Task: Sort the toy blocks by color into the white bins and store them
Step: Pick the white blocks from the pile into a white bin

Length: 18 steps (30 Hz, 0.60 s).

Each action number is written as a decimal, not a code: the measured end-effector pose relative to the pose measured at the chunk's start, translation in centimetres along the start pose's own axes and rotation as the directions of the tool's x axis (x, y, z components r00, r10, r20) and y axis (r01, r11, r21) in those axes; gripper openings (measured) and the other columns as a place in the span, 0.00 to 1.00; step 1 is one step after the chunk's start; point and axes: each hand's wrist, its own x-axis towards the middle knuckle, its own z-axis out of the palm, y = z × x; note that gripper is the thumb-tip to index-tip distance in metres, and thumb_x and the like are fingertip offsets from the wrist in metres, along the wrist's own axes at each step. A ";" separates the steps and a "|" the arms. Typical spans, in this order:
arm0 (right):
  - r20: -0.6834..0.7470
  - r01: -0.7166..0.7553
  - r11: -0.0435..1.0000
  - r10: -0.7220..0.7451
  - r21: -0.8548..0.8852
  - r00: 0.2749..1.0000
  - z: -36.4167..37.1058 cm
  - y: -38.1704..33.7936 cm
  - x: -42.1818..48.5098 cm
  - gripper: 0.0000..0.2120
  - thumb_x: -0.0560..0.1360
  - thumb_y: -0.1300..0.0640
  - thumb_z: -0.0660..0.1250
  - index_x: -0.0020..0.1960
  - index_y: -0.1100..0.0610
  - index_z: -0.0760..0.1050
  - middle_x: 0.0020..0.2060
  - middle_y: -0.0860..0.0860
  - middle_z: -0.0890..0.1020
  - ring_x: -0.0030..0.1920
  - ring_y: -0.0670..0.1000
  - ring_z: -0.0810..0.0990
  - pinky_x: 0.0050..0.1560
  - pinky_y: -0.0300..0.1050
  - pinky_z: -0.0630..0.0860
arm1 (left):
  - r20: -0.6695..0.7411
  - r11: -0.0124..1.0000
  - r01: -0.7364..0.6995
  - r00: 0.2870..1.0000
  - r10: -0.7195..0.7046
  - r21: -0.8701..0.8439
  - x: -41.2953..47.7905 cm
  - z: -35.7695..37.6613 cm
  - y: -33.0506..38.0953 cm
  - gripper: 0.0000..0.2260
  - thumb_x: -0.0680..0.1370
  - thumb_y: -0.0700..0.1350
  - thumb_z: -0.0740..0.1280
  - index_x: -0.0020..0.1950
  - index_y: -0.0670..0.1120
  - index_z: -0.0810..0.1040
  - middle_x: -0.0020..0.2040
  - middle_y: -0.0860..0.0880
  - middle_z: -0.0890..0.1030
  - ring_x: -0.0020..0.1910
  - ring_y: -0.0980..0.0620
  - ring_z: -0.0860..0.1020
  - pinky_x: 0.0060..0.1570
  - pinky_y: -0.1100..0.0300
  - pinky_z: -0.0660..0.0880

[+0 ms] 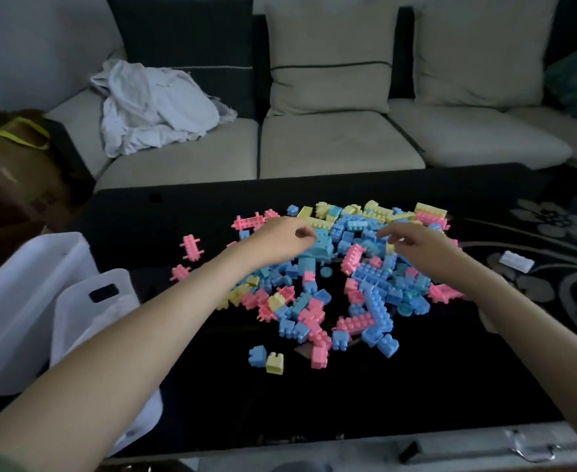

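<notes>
On the black table (pixel 416 386), in its middle and toward the far side, the toy blocks (pixel 358 277) lie in one mixed pile of pink, blue and yellow pieces, not sorted by color. A few pink pieces (pixel 191 247) lie apart at the left of the pile, and one blue block (pixel 257 356) with one yellow block (pixel 275 363) stands just beside it on the near side. At the left edge of the table stand two white bins, touching or almost touching each other. The first white bin (pixel 18 301) is further left, and no colored block shows in the part of its inside that I can see. The second white bin (pixel 76 321) has a dark handle opening (pixel 103 292); the left forearm covers much of it, so I cannot tell what is in it. The left hand (pixel 280 240) is over the far part of the pile with curled fingers, their tips at a large blue block (pixel 321 248), but I cannot tell if it grasps it. The right hand (pixel 420 247) hangs over the blue blocks with relaxed, loosely spread fingers and holds nothing.
</notes>
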 end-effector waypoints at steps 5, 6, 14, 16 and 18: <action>-0.159 -0.104 0.989 0.086 -0.105 0.983 -4.3 5.5 0.1 0.17 0.77 0.64 0.57 0.62 0.53 0.75 0.52 0.51 0.76 0.44 0.50 0.77 0.44 0.43 0.73 | -0.002 0.996 -0.091 0.996 0.091 -0.021 3.9 2.0 3.1 0.12 0.80 0.45 0.60 0.61 0.49 0.77 0.60 0.53 0.78 0.56 0.55 0.75 0.51 0.65 0.68; -0.207 -0.165 0.976 0.134 -0.144 0.969 -5.1 7.2 0.1 0.18 0.76 0.64 0.58 0.65 0.53 0.72 0.56 0.55 0.75 0.51 0.54 0.76 0.51 0.48 0.74 | -0.003 0.993 -0.116 0.993 0.116 -0.024 4.7 2.8 4.0 0.11 0.80 0.45 0.60 0.61 0.49 0.77 0.58 0.53 0.78 0.53 0.55 0.76 0.49 0.64 0.69; -0.097 -0.524 0.803 0.519 -0.286 0.849 -5.1 16.6 -2.6 0.26 0.78 0.50 0.61 0.74 0.49 0.57 0.70 0.56 0.65 0.70 0.62 0.62 0.67 0.55 0.63 | 0.127 0.935 -0.347 0.933 0.337 0.073 9.0 8.7 10.4 0.15 0.81 0.42 0.56 0.66 0.49 0.72 0.67 0.48 0.71 0.60 0.49 0.74 0.57 0.58 0.71; -0.126 -0.437 0.852 0.418 -0.290 0.900 -4.7 17.2 -2.8 0.21 0.78 0.53 0.62 0.70 0.52 0.64 0.66 0.56 0.70 0.67 0.62 0.65 0.63 0.53 0.64 | 0.131 0.916 -0.388 0.918 0.374 0.103 9.7 9.4 11.4 0.17 0.81 0.39 0.56 0.69 0.50 0.70 0.70 0.49 0.68 0.68 0.50 0.66 0.62 0.58 0.65; -0.148 -0.322 0.916 0.293 -0.240 0.944 -4.3 16.7 -2.4 0.16 0.77 0.57 0.63 0.64 0.57 0.70 0.59 0.57 0.74 0.62 0.59 0.70 0.57 0.44 0.65 | 0.125 0.899 -0.404 0.913 0.387 0.168 10.7 10.1 12.2 0.20 0.80 0.37 0.55 0.71 0.51 0.69 0.71 0.48 0.68 0.71 0.49 0.63 0.65 0.54 0.63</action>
